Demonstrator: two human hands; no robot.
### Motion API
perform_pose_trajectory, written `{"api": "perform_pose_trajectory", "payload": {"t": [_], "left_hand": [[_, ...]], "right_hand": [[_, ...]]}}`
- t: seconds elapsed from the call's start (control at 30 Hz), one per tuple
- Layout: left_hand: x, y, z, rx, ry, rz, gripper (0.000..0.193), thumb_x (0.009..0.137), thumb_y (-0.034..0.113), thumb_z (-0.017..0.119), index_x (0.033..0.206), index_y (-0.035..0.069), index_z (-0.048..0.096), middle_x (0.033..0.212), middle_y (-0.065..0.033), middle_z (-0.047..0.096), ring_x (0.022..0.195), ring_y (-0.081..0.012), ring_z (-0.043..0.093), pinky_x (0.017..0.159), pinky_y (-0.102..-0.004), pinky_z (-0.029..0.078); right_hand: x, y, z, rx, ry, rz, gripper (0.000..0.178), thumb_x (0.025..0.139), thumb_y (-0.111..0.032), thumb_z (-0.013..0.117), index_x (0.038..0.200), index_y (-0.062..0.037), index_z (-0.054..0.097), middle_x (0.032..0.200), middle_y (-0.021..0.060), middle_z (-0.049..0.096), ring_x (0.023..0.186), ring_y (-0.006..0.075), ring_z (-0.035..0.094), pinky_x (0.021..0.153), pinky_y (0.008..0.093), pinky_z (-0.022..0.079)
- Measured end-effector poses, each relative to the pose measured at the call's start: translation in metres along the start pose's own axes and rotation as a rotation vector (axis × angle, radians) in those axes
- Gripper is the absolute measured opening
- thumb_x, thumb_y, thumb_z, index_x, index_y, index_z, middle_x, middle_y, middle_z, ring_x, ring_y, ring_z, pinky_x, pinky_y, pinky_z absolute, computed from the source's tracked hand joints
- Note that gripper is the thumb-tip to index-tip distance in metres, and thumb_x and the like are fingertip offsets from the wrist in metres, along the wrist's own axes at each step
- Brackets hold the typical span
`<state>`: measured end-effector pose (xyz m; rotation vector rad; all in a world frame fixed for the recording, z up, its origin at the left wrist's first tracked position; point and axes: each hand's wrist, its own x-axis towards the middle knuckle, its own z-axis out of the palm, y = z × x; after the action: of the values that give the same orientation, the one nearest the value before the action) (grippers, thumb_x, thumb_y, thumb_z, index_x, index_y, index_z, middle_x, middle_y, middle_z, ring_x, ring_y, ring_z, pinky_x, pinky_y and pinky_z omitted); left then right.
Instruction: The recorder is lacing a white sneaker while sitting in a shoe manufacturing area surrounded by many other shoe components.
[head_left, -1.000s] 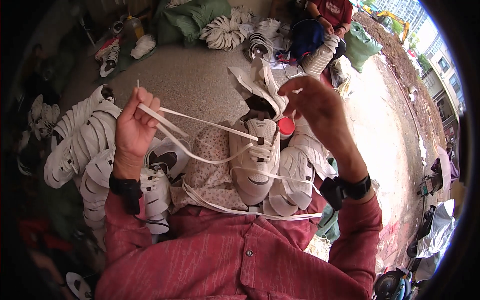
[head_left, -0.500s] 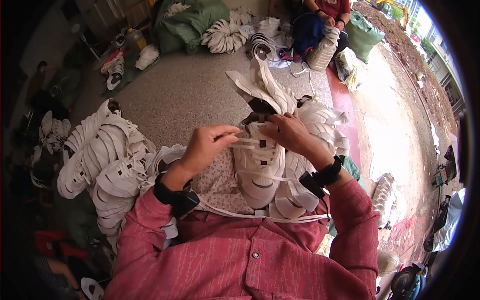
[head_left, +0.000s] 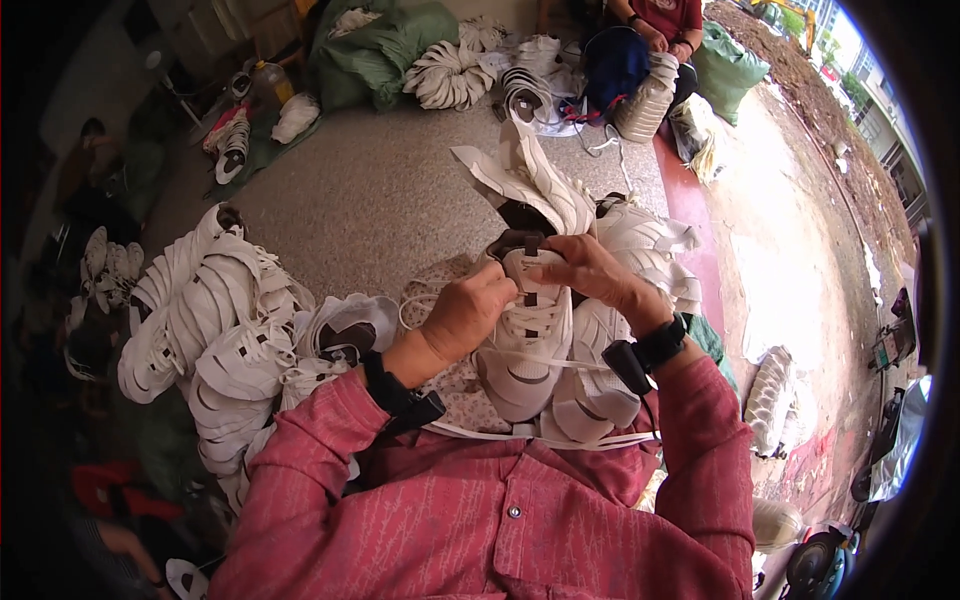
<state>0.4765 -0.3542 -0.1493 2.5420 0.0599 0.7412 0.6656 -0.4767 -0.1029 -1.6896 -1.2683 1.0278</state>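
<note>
A white shoe upper [head_left: 522, 368] with dark patches and a brown lining rests on my lap, toe toward me. White laces [head_left: 530, 322] cross its front. My left hand [head_left: 468, 312] is closed in a pinch at the left eyelet edge, a lace looping out beside it; the fingertips are partly hidden. My right hand [head_left: 592, 272] grips the upper near the tongue and collar, thumb across the front. Several more uppers [head_left: 592, 400] lie beneath and to the right, and others [head_left: 540, 175] fan out just beyond my hands.
Heaped uppers [head_left: 215, 310] stand at my left. Farther off are a green sack [head_left: 385, 55], a ring of stacked uppers [head_left: 450, 75] and a seated person [head_left: 665, 30] handling another stack. A bundle [head_left: 770, 400] lies on the pale ground at right, near a parked scooter [head_left: 815, 560].
My left hand has moved right and inward, from pulling the lace out at the side to the eyelet edge. My right hand stays by the tongue, its fingers slightly shifted.
</note>
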Motion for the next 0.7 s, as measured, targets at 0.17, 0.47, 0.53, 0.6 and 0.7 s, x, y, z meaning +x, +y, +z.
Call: {"api": "perform_pose_trajectory", "payload": {"t": [0.17, 0.47, 0.53, 0.6, 0.7], "left_hand": [[0.007, 0.006, 0.001, 0.041, -0.025, 0.035, 0.005, 0.08, 0.002, 0.056, 0.082, 0.006, 0.06, 0.083, -0.0116, 0.053, 0.074, -0.0326, 0.061, 0.063, -0.0395, 0.05], [0.02, -0.003, -0.002, 0.009, -0.133, 0.0, 0.004, 0.081, 0.006, 0.059, 0.083, 0.003, 0.061, 0.083, -0.013, 0.056, 0.077, -0.0336, 0.061, 0.067, -0.0403, 0.05], [0.023, -0.004, -0.003, -0.05, -0.144, -0.008, 0.006, 0.081, 0.007, 0.061, 0.085, 0.003, 0.063, 0.083, -0.013, 0.058, 0.078, -0.0335, 0.061, 0.068, -0.0401, 0.05], [0.025, -0.002, -0.005, -0.172, -0.177, -0.024, 0.009, 0.08, 0.008, 0.064, 0.086, 0.002, 0.066, 0.084, -0.013, 0.06, 0.08, -0.0329, 0.062, 0.07, -0.0391, 0.049], [0.024, -0.004, -0.001, -0.122, -0.178, -0.042, 0.008, 0.08, 0.008, 0.064, 0.083, 0.001, 0.066, 0.081, -0.013, 0.061, 0.078, -0.0326, 0.062, 0.069, -0.0387, 0.049]], "right_hand": [[0.002, 0.026, 0.011, 0.423, 0.044, -0.034, 0.027, 0.086, -0.022, 0.069, 0.103, -0.0024, 0.065, 0.09, -0.0037, 0.064, 0.081, 0.0054, 0.055, 0.073, 0.0221, 0.044], [0.003, 0.026, 0.008, 0.351, 0.02, -0.04, 0.024, 0.089, -0.022, 0.067, 0.104, -0.0045, 0.064, 0.091, -0.0056, 0.062, 0.083, 0.0031, 0.052, 0.075, 0.0206, 0.041], [0.002, 0.027, 0.009, 0.334, 0.034, -0.053, 0.024, 0.089, -0.022, 0.067, 0.104, -0.0035, 0.065, 0.09, -0.0052, 0.062, 0.081, 0.003, 0.052, 0.073, 0.0199, 0.042], [0.001, 0.029, 0.009, 0.364, 0.049, -0.064, 0.023, 0.089, -0.022, 0.067, 0.103, -0.004, 0.065, 0.089, -0.006, 0.061, 0.081, 0.0023, 0.052, 0.072, 0.0195, 0.042], [0.002, 0.03, 0.008, 0.325, 0.025, -0.051, 0.022, 0.089, -0.021, 0.067, 0.103, -0.0044, 0.064, 0.089, -0.0065, 0.061, 0.081, 0.0018, 0.052, 0.072, 0.0193, 0.042]]}}
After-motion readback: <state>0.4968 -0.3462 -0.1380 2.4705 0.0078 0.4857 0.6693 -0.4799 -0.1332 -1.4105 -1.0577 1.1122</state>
